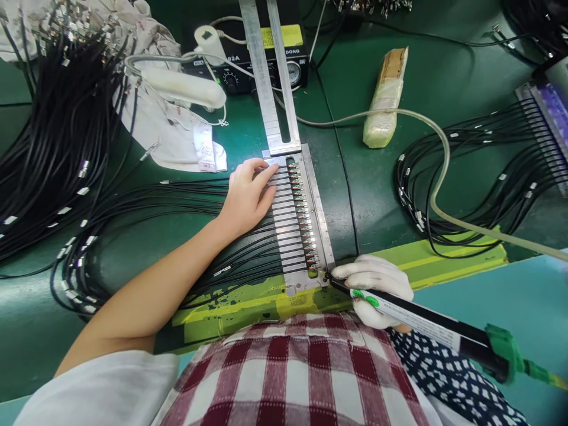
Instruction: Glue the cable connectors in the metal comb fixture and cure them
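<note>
My left hand [248, 195], bare, rests over the upper part of a metal fixture [322, 222]. Its fingers are stretched out, with thumb and index fingertips on the black cables [288, 238] laid side by side there. The cables' stripped, soldered-looking ends line up along the fixture's slot. My right hand [381, 287], in a white glove, is closed around a black dispensing syringe [412, 319] with a white label, green stickers and a green cap with a tube. The syringe tip is by the lower right end of the fixture; whether it touches is unclear.
Behind stands a black controller box [239, 83] with a gauge, crossed by a metal bracket [264, 77]. A thick cable bundle [48, 118] and white cloth [173, 139] lie left. At right are a wrapped block [384, 100], a pale hose [437, 195] and another cable-filled fixture [544, 130].
</note>
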`<control>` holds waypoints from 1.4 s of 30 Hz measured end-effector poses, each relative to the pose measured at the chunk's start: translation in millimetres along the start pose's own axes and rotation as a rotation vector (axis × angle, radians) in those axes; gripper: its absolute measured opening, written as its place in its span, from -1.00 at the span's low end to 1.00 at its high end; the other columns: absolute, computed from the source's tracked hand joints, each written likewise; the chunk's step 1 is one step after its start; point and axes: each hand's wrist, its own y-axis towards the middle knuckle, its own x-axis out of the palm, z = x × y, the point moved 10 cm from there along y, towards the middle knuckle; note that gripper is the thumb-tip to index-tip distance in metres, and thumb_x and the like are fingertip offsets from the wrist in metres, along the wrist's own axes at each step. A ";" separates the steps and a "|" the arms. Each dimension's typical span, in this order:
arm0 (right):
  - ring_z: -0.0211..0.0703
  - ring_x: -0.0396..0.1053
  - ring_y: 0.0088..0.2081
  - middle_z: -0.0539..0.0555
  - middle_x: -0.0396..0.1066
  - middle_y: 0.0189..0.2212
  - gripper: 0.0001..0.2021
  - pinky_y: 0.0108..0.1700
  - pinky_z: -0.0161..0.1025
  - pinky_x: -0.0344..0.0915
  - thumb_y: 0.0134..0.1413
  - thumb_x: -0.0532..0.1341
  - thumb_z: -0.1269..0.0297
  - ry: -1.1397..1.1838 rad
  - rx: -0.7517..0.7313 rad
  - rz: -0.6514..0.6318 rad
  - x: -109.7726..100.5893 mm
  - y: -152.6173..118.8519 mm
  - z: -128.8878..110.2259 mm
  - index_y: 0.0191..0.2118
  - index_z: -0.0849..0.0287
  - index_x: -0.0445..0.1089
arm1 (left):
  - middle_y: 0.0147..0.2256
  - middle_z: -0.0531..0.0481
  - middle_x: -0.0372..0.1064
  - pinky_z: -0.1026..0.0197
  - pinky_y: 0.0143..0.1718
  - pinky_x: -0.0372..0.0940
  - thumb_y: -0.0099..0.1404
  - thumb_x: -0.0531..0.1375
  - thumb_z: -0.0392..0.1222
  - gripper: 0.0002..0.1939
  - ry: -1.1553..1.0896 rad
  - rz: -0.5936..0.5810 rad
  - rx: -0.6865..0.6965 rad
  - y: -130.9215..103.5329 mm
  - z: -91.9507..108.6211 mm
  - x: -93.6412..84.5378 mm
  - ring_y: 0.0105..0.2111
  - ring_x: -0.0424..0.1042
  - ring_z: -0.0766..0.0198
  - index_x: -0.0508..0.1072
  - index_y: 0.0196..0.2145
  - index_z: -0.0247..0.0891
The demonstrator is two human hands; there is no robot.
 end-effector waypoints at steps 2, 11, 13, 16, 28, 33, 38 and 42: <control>-0.10 0.57 -0.46 0.17 0.62 -0.35 -0.81 -0.45 -0.23 0.45 -0.07 0.20 0.41 -0.008 0.003 -0.005 -0.4 1.1 -1.4 -0.26 0.14 0.42 | 0.09 -0.22 0.21 -0.11 0.09 0.18 0.43 0.01 -0.13 -0.57 -0.001 0.003 0.000 -0.1 0.0 0.0 0.08 0.24 -0.01 0.32 0.21 -0.17; -0.07 0.60 -0.38 0.18 0.61 -0.39 -0.82 -0.40 -0.24 0.45 -0.09 0.20 0.46 0.003 -0.014 0.000 0.0 -2.2 -3.3 -0.28 0.19 0.42 | 0.08 -0.23 0.23 -0.12 0.08 0.19 0.42 0.03 -0.14 -0.58 0.005 0.023 0.020 0.4 1.3 -1.3 0.06 0.25 -0.01 0.34 0.19 -0.19; -0.08 0.60 -0.37 0.19 0.61 -0.37 -0.82 -0.39 -0.24 0.45 -0.08 0.21 0.46 0.007 -0.005 0.002 -0.3 -4.3 -2.0 -0.28 0.19 0.43 | 0.09 -0.23 0.23 -0.12 0.09 0.20 0.42 0.03 -0.14 -0.58 0.006 0.026 0.024 0.5 1.8 -1.5 0.07 0.25 -0.01 0.34 0.19 -0.19; -0.09 0.60 -0.36 0.17 0.61 -0.34 -0.83 -0.39 -0.24 0.44 -0.06 0.22 0.45 0.009 0.011 0.000 -0.4 -7.8 0.0 -0.27 0.17 0.42 | 0.08 -0.23 0.24 -0.11 0.10 0.20 0.43 0.03 -0.15 -0.58 0.004 0.036 0.036 0.3 2.1 -1.8 0.07 0.26 0.00 0.34 0.19 -0.22; -0.07 0.58 -0.32 0.15 0.61 -0.28 -0.83 -0.32 -0.18 0.46 -0.02 0.26 0.40 0.105 0.106 0.001 -2.0 -17.0 8.7 -0.23 0.12 0.46 | 0.06 -0.21 0.23 -0.11 0.16 0.20 0.41 0.06 -0.16 -0.59 -0.046 0.061 0.047 -0.4 0.1 -1.9 0.09 0.26 0.01 0.34 0.17 -0.24; -0.05 0.55 -0.29 0.09 0.58 -0.32 -0.88 -0.29 -0.12 0.50 0.12 0.28 0.18 0.506 0.416 0.371 -28.8 -25.3 52.2 -0.29 0.08 0.50 | 0.02 -0.19 0.24 -0.02 0.14 0.25 0.39 0.07 -0.15 -0.56 -0.181 0.120 0.042 -0.4 -4.8 -7.4 0.06 0.28 0.09 0.29 0.18 -0.30; -0.22 0.47 -0.40 0.07 0.58 -0.28 -0.74 -0.48 -0.33 0.37 0.05 0.35 -0.01 0.919 0.536 0.637 -67.2 13.1 96.3 -0.33 0.08 0.51 | -0.05 -0.19 0.31 -0.07 0.04 0.32 0.39 0.06 -0.10 -0.56 -0.077 -0.028 0.041 11.2 9.1 -15.3 -0.04 0.36 0.04 0.29 0.15 -0.33; -0.23 0.47 -0.29 0.08 0.56 -0.21 -0.70 -0.33 -0.30 0.39 0.06 0.33 -0.05 0.990 0.366 0.787 -118.0 47.5 105.7 -0.30 0.10 0.52 | -0.06 -0.23 0.37 -0.12 0.03 0.29 0.40 0.05 -0.11 -0.65 0.118 -0.134 0.132 41.5 64.3 -18.4 -0.05 0.39 -0.03 0.40 0.05 -0.30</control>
